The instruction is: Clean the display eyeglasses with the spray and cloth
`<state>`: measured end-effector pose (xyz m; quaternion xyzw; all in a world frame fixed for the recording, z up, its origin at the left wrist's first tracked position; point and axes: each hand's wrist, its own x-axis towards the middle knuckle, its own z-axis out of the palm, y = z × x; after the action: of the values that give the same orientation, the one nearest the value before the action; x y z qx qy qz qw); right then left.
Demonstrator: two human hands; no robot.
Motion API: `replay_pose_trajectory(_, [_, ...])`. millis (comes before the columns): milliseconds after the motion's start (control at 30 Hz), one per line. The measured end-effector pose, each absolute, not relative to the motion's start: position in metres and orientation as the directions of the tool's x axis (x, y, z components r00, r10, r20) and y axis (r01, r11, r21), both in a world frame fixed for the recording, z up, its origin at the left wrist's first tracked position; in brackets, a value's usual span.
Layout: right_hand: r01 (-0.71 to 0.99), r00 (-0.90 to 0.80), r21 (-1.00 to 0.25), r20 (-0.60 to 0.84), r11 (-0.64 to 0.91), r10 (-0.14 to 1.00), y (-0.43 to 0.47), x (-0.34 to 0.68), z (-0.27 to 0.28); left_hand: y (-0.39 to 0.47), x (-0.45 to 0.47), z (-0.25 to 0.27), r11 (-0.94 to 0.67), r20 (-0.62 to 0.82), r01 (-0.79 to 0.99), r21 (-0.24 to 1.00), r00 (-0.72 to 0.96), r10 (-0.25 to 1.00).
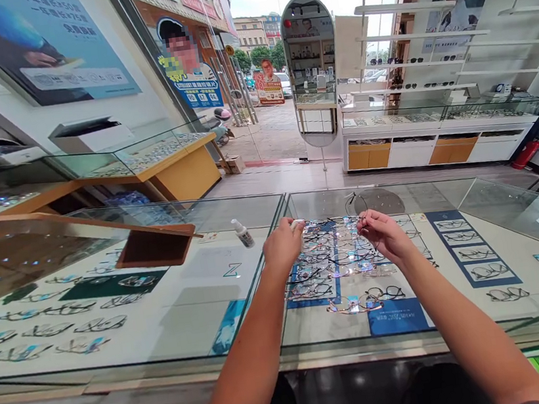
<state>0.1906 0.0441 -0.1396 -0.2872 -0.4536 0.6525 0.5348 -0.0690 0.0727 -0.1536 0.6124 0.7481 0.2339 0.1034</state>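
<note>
Over the glass display counter [299, 352], a thin-rimmed pair of eyeglasses [330, 221] spans the gap between my hands. My left hand [283, 248] is closed, with thumb and forefinger pinched at its left end. The fingertips of my right hand [381, 232] pinch the right end. The frame's fine outline partly blends into the eyewear behind it. Below and between my hands, several rows of eyeglasses [313, 274] lie close together. Nearer to me are a gold-toned pair [355, 306] and a dark round pair [385, 293], beside a blue card [398, 316].
A small white spray bottle [242, 233] stands left of my left hand. Further left is a wood-framed mirror or tray [156, 247] on the counter. To the right lies a blue strip of eyeglasses [474, 248]. An oval standing mirror [312, 70] rises beyond the counter.
</note>
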Motion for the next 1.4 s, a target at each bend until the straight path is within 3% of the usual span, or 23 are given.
replay_pose_trajectory(100, [-0.424,-0.264,-0.906,0.102,-0.021,0.959,0.045,0.191,-0.140,0.074,-0.068,-0.158,-0.016,0.400,0.863,0.505,-0.218,0.890])
replay_pose_trajectory(200, [-0.404,-0.262,-0.915,0.106,-0.009,0.959,0.046,0.191,-0.141,0.069,-0.062,-0.154,-0.304,0.616,0.759,0.576,-0.158,0.772])
replay_pose_trajectory(300, [-0.373,-0.273,-0.928,0.125,0.015,0.954,0.046,0.190,-0.142,0.060,-0.052,-0.146,-0.533,0.697,0.572,0.623,-0.096,0.711])
replay_pose_trajectory(400, [-0.315,-0.301,-0.948,0.152,0.052,0.942,0.045,0.190,-0.143,0.052,-0.043,-0.142,-0.632,0.733,0.478,0.610,-0.037,0.679])
replay_pose_trajectory(633, [-0.196,-0.374,-0.976,0.164,0.095,0.913,0.043,0.192,-0.136,0.048,-0.039,-0.141,-0.697,0.769,0.468,0.543,0.056,0.637])
replay_pose_trajectory(1100, [-0.111,-0.516,-0.988,0.150,0.107,0.843,0.048,0.202,-0.138,0.049,-0.033,-0.153,-0.782,0.826,0.575,0.241,0.301,0.476])
replay_pose_trajectory(1267, [-0.097,-0.555,-0.992,0.121,0.080,0.823,0.048,0.203,-0.137,0.048,-0.032,-0.153,-0.801,0.848,0.558,0.217,0.298,0.437])
replay_pose_trajectory(1400, [-0.088,-0.531,-0.992,0.126,0.094,0.838,0.049,0.202,-0.136,0.048,-0.031,-0.155,-0.767,0.825,0.578,0.280,0.264,0.500])
